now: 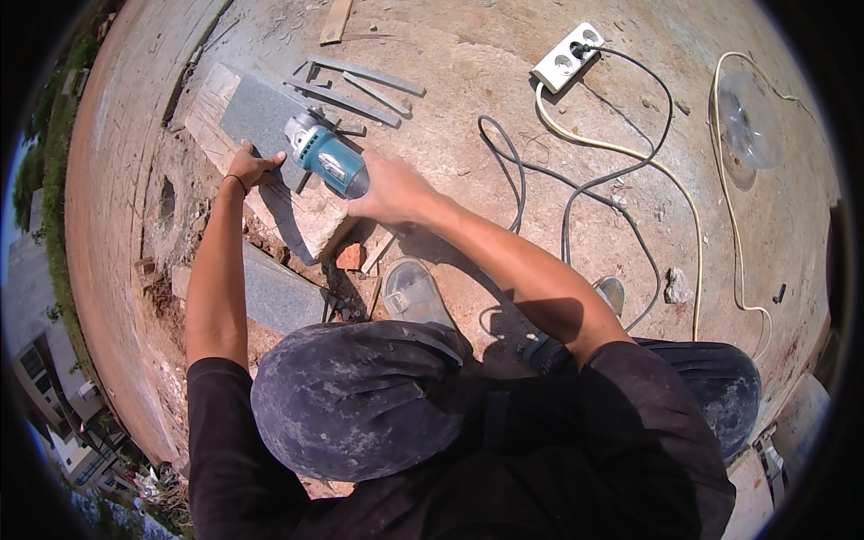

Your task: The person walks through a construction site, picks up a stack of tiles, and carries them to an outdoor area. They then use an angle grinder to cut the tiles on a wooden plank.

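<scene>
My right hand (pixel 391 189) grips the body of a teal angle grinder (pixel 326 157), whose head rests on a grey granite slab (pixel 256 112). My left hand (pixel 250 166) presses flat on the slab's near edge, just left of the grinder. The slab lies on a block of pale stone (pixel 306 225). I crouch over it; my dusty knee (pixel 360 396) fills the lower middle.
Several thin grey stone strips (pixel 360 85) lie beyond the slab. A white power strip (pixel 567 56) with black and cream cables (pixel 621 171) sits far right. Another grey slab (pixel 283 297) lies near my left foot. A clear round fan guard (pixel 747 121) lies at the right.
</scene>
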The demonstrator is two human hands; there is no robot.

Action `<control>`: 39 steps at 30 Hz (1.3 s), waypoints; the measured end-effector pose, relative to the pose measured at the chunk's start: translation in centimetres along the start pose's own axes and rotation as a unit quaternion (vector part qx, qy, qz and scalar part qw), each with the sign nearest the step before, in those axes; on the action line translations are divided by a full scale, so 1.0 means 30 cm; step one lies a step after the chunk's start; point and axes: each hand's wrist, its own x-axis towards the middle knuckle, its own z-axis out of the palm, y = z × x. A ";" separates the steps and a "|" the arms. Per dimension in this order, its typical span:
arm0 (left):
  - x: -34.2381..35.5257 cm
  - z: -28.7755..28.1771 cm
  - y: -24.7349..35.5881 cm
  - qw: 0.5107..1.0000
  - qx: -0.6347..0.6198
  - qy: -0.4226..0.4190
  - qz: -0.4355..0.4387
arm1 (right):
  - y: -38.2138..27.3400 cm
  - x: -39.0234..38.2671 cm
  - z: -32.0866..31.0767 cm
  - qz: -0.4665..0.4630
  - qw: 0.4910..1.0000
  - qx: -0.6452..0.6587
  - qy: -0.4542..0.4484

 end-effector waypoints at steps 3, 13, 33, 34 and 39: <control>0.014 -0.019 -0.041 1.000 0.023 0.014 0.014 | -0.004 0.005 0.014 -0.022 1.000 -0.009 0.005; 0.074 -0.003 -0.081 0.997 0.052 0.014 0.049 | -0.002 0.025 0.026 -0.002 1.000 -0.020 0.022; 0.057 0.008 -0.087 0.996 0.046 0.042 0.071 | -0.061 0.128 0.046 -0.003 0.999 -0.029 0.023; 0.055 0.006 -0.087 0.995 0.053 0.041 0.078 | -0.065 0.134 0.048 -0.003 0.999 -0.027 0.025; 0.055 0.006 -0.088 0.989 0.100 0.052 0.092 | -0.089 0.160 0.042 0.015 0.999 -0.025 0.014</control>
